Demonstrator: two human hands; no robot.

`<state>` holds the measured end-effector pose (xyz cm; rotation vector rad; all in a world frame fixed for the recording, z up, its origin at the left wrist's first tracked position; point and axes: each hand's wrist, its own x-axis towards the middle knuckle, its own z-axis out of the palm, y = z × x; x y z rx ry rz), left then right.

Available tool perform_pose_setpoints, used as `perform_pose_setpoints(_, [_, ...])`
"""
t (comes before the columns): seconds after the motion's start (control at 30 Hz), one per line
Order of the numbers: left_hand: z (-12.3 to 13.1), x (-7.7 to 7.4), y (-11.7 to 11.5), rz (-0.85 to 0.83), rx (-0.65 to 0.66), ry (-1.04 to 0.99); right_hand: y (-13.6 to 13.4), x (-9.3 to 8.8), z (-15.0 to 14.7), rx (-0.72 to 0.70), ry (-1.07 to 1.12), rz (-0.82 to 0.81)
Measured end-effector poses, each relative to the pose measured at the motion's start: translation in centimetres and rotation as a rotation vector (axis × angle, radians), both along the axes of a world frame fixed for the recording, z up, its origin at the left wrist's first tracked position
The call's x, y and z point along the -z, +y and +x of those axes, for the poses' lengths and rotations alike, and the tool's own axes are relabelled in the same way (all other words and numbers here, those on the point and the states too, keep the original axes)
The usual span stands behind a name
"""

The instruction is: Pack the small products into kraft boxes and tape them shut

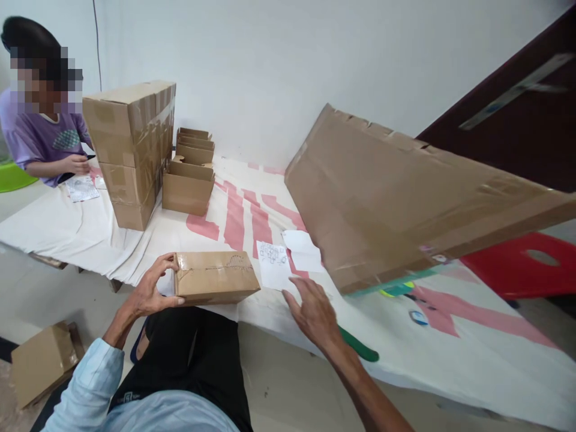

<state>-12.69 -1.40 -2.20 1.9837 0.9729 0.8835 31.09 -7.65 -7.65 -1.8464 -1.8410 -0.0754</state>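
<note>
My left hand (153,285) grips the left end of a taped cardboard box (216,273), its thumb on the near edge and its fingers at the far corner. The box rests at the near edge of the cloth-covered table and has a drawn line and a dotted curve on top. My right hand (312,312) is open, fingers stretched out at the near edge of a white paper sheet (272,276) with small printed figures. Whether the fingertips touch the sheet, I cannot tell. Beside my right wrist lies a green curved handle (360,345), partly hidden.
Stacked taped boxes (121,162) and open cartons (189,189) stand at the back left. A large cardboard panel (396,198) leans at the right. A roll of tape (418,317) lies on the cloth. Another person (45,138) sits far left; a box (42,363) is on the floor.
</note>
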Motion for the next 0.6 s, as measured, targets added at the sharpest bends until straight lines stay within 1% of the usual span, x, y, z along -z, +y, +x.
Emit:
perform_pose_setpoints(0.1, [0.2, 0.2, 0.2, -0.024, -0.027, -0.014, -2.3, 3.0, 6.5, 0.281, -0.186, -0.336])
perform_pose_setpoints(0.17, [0.4, 0.4, 0.3, -0.034, -0.046, -0.026, -4.0, 4.6, 10.0, 0.388, -0.204, -0.54])
perform_pose_setpoints(0.2, [0.5, 0.4, 0.4, -0.038, -0.052, -0.032, -4.8, 5.3, 11.3, 0.406, -0.192, -0.587])
perform_pose_setpoints(0.23, [0.6, 0.5, 0.4, -0.044, -0.055, -0.038, -5.5, 5.9, 12.2, 0.405, -0.176, -0.601])
perform_pose_setpoints(0.3, [0.8, 0.5, 0.5, -0.06, -0.06, -0.046, -6.4, 6.6, 13.2, 0.368, -0.146, -0.549])
perform_pose_setpoints(0.33, [0.8, 0.5, 0.5, -0.068, -0.064, -0.046, -6.6, 6.6, 13.1, 0.348, -0.129, -0.494])
perform_pose_setpoints(0.4, [0.8, 0.4, 0.5, -0.078, -0.063, -0.039, -6.3, 5.6, 11.9, 0.305, -0.071, -0.341])
perform_pose_setpoints(0.47, [0.9, 0.3, 0.5, -0.076, -0.055, -0.029, -5.3, 3.3, 9.1, 0.219, 0.03, -0.15])
perform_pose_setpoints(0.5, [0.9, 0.2, 0.6, -0.069, -0.052, -0.027, -4.5, 1.7, 7.1, 0.151, 0.089, -0.061])
perform_pose_setpoints(0.53, [0.9, 0.1, 0.6, -0.062, -0.05, -0.025, -3.6, -0.2, 4.9, 0.052, 0.15, -0.028])
perform_pose_setpoints(0.6, [0.9, 0.0, 0.6, -0.053, -0.056, -0.029, -1.7, -4.5, 0.1, -0.153, 0.238, -0.035])
